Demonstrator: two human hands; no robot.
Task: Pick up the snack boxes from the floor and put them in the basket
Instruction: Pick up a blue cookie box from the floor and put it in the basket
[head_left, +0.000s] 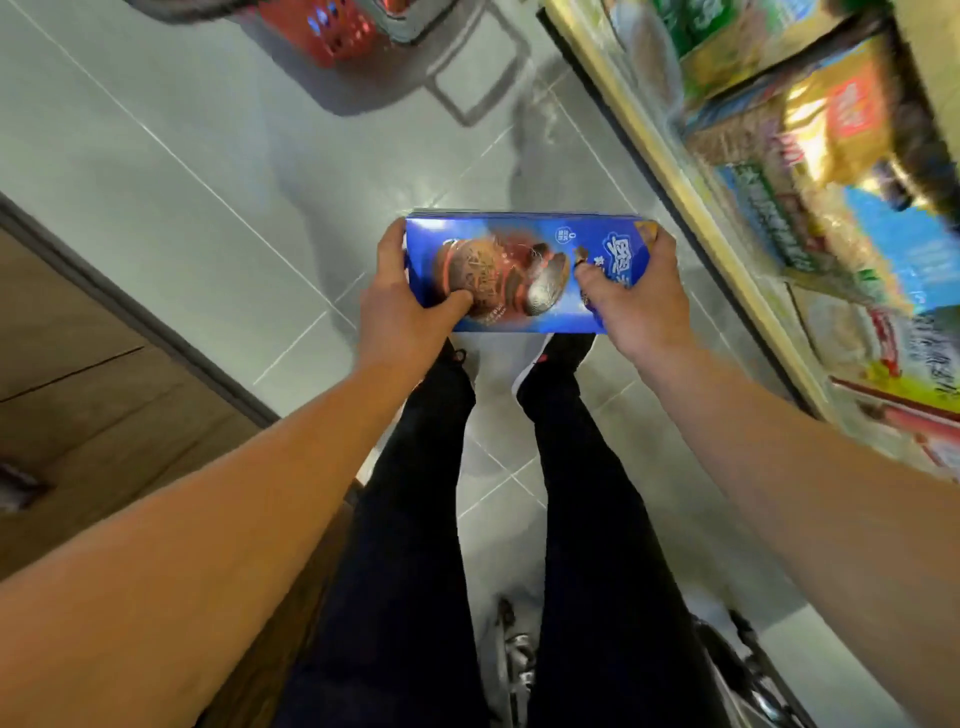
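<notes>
1. The left hand (402, 301) grips the left end of a blue snack box (519, 273), thumb on its face.
2. The right hand (631, 296) grips the right end, thumb likewise on top.
3. The box is held level above the grey tiled floor (218, 171), over the person's dark-trousered legs (415, 519).
4. A red basket (332, 31) stands on the floor ahead, well apart from the box.
5. Shelves of packaged goods (810, 197) line the right; a wooden panel (78, 389) the left.

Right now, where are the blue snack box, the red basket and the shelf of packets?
blue snack box (519, 270): head view, its printed front face.
red basket (332, 31): head view, its mesh side wall.
shelf (670, 171): head view, its pale front edge.
</notes>
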